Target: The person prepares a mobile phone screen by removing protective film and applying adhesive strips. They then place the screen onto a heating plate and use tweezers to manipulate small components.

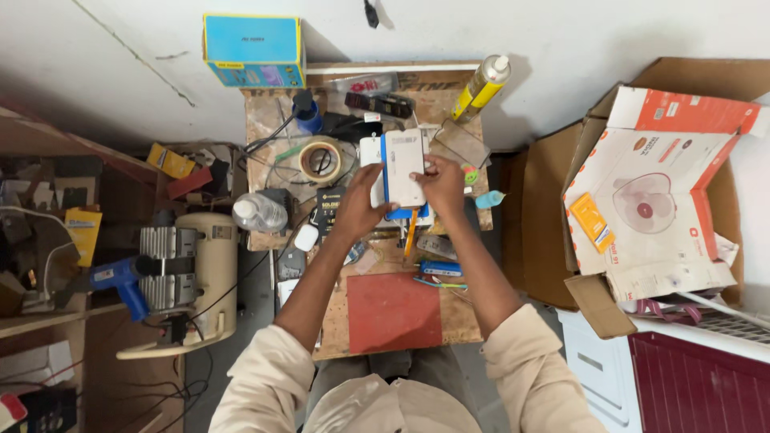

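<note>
Item: white rectangular device with blue inner layer (399, 170), centre of frame, over the cluttered workbench (449, 309). Left hand (362, 200) grips its left edge; right hand (441, 183) grips the right. Step, judged: parting or seating the casing. Next calls for steady, even pressure along the seam.

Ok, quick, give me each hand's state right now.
Left hand: closed on the left edge of the white device.
Right hand: closed on the right side of the same device, above the workbench.
</note>
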